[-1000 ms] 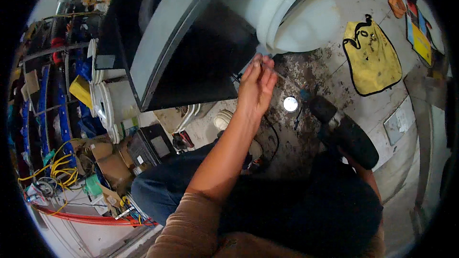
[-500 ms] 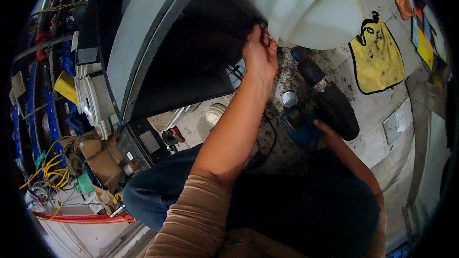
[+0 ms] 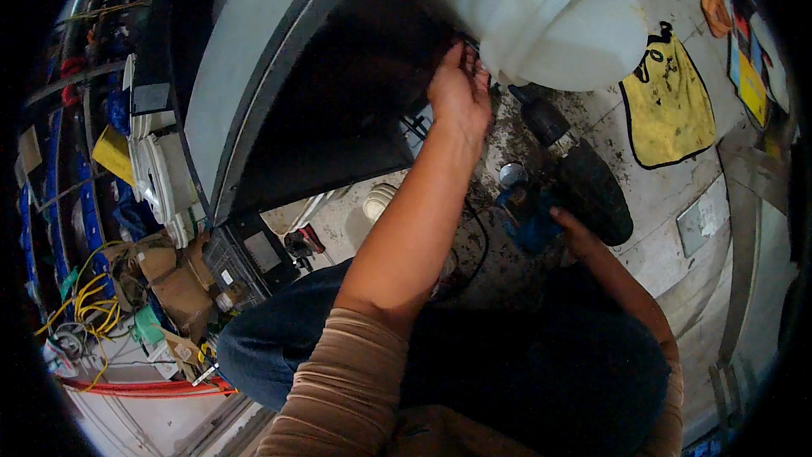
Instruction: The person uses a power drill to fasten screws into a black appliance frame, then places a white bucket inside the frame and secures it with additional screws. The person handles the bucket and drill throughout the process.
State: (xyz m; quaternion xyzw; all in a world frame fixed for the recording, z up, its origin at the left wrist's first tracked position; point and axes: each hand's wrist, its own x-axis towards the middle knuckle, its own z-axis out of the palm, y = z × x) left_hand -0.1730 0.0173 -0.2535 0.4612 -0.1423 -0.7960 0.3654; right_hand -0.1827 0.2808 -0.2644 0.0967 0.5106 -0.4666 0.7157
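My left hand [image 3: 459, 93] reaches to the inner edge of a large dark-insided cabinet [image 3: 330, 85], right beside a translucent white tub [image 3: 584, 42]. Its fingers are curled in; whatever they hold is hidden. Lower on the right, my right hand [image 3: 577, 233] is closed around a blue tool [image 3: 534, 224], which looks like a power tool, its shape lost in shadow. A round silvery piece [image 3: 512, 174] shows at the tool's far end. Just beyond lies a dark shoe-like long object [image 3: 596, 190], with a black handle-like part [image 3: 541, 117] behind it.
A stained yellow cloth [image 3: 672, 106] with black edging lies on the dirt-strewn tile floor. A black cable [image 3: 484, 245] curves near my knees. Left of me stand a black case [image 3: 241, 262], cardboard pieces [image 3: 179, 283], yellow cable [image 3: 93, 300] and a loaded shelf [image 3: 63, 161].
The blue tool and my right hand have shifted slightly. My left hand stays at the cabinet's edge, and the view has moved a little.
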